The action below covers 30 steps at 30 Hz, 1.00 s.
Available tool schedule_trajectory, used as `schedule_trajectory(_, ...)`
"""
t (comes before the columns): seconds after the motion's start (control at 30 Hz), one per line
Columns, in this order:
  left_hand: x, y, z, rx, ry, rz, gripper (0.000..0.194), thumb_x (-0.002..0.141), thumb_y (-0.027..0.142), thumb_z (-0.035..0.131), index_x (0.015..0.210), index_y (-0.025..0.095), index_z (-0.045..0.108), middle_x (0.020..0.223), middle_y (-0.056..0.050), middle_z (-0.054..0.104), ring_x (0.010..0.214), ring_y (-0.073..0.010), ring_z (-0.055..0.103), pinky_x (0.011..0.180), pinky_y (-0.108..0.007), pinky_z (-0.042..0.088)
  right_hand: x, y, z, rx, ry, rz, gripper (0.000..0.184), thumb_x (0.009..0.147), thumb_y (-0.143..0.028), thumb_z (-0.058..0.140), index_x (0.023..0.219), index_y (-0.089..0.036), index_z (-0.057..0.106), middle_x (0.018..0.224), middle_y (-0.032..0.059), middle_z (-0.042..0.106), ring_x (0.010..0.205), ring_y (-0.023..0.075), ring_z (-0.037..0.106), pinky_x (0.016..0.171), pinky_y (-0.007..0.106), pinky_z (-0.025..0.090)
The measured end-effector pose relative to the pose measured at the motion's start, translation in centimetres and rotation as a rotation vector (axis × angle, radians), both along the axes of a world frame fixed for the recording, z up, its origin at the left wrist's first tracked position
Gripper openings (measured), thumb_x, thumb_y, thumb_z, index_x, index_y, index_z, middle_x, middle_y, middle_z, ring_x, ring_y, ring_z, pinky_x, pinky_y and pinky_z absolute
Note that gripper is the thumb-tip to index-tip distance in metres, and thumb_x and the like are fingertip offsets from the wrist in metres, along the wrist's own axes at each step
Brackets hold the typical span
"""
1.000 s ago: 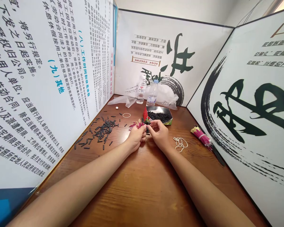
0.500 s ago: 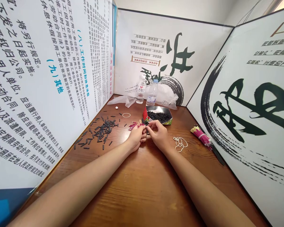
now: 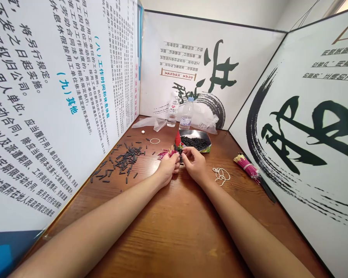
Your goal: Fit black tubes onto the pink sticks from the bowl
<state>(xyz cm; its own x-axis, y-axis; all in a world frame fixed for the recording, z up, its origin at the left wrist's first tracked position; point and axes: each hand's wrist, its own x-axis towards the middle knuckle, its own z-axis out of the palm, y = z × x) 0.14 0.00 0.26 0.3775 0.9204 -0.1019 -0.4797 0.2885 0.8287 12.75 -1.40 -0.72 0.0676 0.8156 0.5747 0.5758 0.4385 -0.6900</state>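
Observation:
My left hand (image 3: 168, 166) is closed round a bunch of thin pink wires (image 3: 164, 153) with gold tips, which fan out to the left and up from the fist. My right hand (image 3: 195, 163) pinches something small and dark at the wire tips, right beside the left thumb; what it is I cannot make out. Both hands rest on the wooden table (image 3: 174, 231). Just behind them stands a small tray of short black tubes (image 3: 196, 142).
Loose black tubes (image 3: 122, 161) lie scattered to the left. Rubber bands (image 3: 220, 174) lie right of my hands, a tied bundle of pink wires (image 3: 248, 166) further right. Two water bottles (image 3: 186, 114) and plastic bags stand at the back. Printed boards wall in three sides.
My right hand's fingers have shifted slightly at the wire tips, and the left hand stays closed on the bunch. Nothing else has moved.

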Motion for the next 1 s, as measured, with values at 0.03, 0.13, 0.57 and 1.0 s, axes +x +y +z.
schedule_trajectory(0.03, 0.0, 0.0, 0.0, 0.000, 0.001, 0.002, 0.030, 0.076, 0.029, 0.064, 0.074, 0.020, 0.036, 0.057, 0.010, 0.032, 0.039, -0.0009, 0.023, 0.037, -0.015, 0.012, 0.0, 0.0, 0.0, 0.001, 0.001, 0.003, 0.016, 0.086, -0.026, 0.053, 0.099, -0.021, 0.060, 0.090, 0.0052, 0.064, 0.083, 0.0193, 0.060, 0.075, 0.032, 0.048)
schedule_trajectory(0.13, 0.0, 0.0, -0.1, -0.004, 0.003, 0.004, 0.032, 0.077, 0.032, 0.065, 0.072, 0.020, 0.036, 0.056, 0.010, 0.030, 0.039, -0.0010, 0.021, 0.037, -0.016, 0.012, 0.0, 0.0, -0.1, 0.006, 0.000, 0.013, 0.015, 0.086, -0.026, 0.053, 0.098, -0.021, 0.060, 0.089, 0.0052, 0.065, 0.082, 0.0193, 0.060, 0.075, 0.032, 0.049)
schedule_trajectory(0.57, 0.1, 0.2, -0.1, -0.026, -0.018, 0.013, 0.031, 0.075, 0.031, 0.066, 0.073, 0.020, 0.037, 0.054, 0.011, 0.029, 0.038, -0.0016, 0.021, 0.037, -0.015, 0.012, 0.1, -0.1, 0.2, 0.059, -0.108, -0.038, 0.024, 0.087, -0.025, 0.051, 0.107, -0.022, 0.063, 0.093, 0.0050, 0.066, 0.088, 0.0203, 0.058, 0.085, 0.035, 0.045)
schedule_trajectory(1.0, -0.9, 0.8, -0.2, -0.166, -0.208, -0.230, 0.009, 0.059, 0.016, 0.045, 0.063, 0.018, 0.037, 0.051, 0.006, 0.025, 0.038, -0.0057, 0.023, 0.036, -0.017, 0.016, 2.2, 0.6, -0.8, -0.212, -0.684, -0.405, 0.029, 0.084, -0.032, 0.052, 0.105, -0.020, 0.068, 0.122, 0.0123, 0.063, 0.120, 0.0348, 0.041, 0.093, 0.050, 0.030)
